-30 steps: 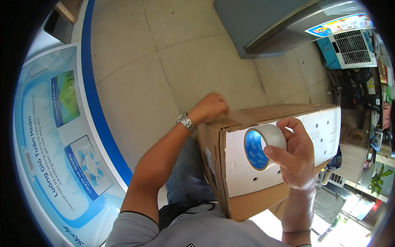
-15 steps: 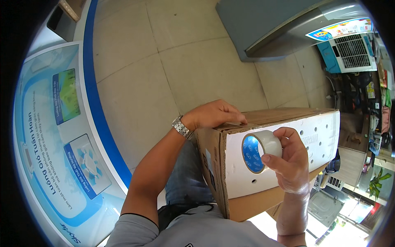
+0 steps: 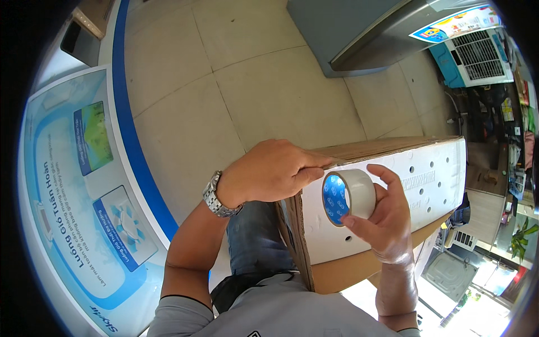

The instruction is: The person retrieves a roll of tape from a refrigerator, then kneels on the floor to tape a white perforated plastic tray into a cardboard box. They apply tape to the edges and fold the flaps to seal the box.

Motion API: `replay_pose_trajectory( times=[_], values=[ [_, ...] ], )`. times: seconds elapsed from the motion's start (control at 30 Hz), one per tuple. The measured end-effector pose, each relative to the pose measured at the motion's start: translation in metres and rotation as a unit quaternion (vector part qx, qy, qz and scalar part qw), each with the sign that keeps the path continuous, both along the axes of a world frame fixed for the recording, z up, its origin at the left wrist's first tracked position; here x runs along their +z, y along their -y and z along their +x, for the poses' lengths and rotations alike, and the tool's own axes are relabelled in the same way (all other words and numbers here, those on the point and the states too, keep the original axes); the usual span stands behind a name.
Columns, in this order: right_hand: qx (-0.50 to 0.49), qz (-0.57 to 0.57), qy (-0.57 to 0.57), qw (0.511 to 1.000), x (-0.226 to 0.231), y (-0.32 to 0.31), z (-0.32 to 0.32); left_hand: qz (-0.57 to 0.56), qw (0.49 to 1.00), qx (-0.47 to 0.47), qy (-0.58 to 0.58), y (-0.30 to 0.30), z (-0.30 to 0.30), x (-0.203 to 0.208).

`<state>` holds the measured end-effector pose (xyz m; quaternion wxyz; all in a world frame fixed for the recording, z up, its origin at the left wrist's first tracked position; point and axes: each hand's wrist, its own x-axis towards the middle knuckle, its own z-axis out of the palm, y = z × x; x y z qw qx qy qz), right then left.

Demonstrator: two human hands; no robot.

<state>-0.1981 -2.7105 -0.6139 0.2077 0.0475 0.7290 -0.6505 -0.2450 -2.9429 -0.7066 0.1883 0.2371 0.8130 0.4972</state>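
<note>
My right hand (image 3: 390, 227) grips a wide roll of clear packing tape (image 3: 362, 192) with a blue-printed core, thumb at the core's rim and fingers round the far side. Behind the roll is a white foam panel (image 3: 432, 194) with several round holes, set in the open side of a large brown cardboard box (image 3: 342, 273). My left hand (image 3: 272, 171), a metal watch on its wrist, is at the box's near-left top corner. Its thumb and index finger are pinched together by the cardboard edge, close to the roll; what is between them, if anything, is hidden.
A blue and white printed display panel (image 3: 67, 224) stands along the left. Far off to the right are a large grey appliance (image 3: 342, 33) and a turquoise and white air cooler (image 3: 474, 56). Pale floor tiles (image 3: 275, 95) lie beyond the box. Cluttered shelving lines the right side.
My left hand has turned and come nearer, its thumb now showing beside the index finger. The tape roll and right hand have shifted slightly left and up.
</note>
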Motion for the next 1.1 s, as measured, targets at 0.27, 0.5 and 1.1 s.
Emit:
replay_pose_trajectory(
  times=[0.27, 0.5, 1.1],
  values=[
    [-0.003, 0.004, 0.173, 0.985, 0.03, -0.024, 0.004, -0.064, 0.995, 0.039, -0.07, -0.008, 0.011, 0.003],
    [0.022, 0.065, 0.255, 0.965, 0.053, -0.042, 0.029, -0.082, 0.984, 0.074, -0.143, -0.013, 0.02, -0.003],
    [-0.173, -0.12, 0.057, 0.976, 0.159, -0.09, 0.138, -0.07, 0.931, 0.208, -0.292, -0.029, 0.041, 0.007]
  ],
)
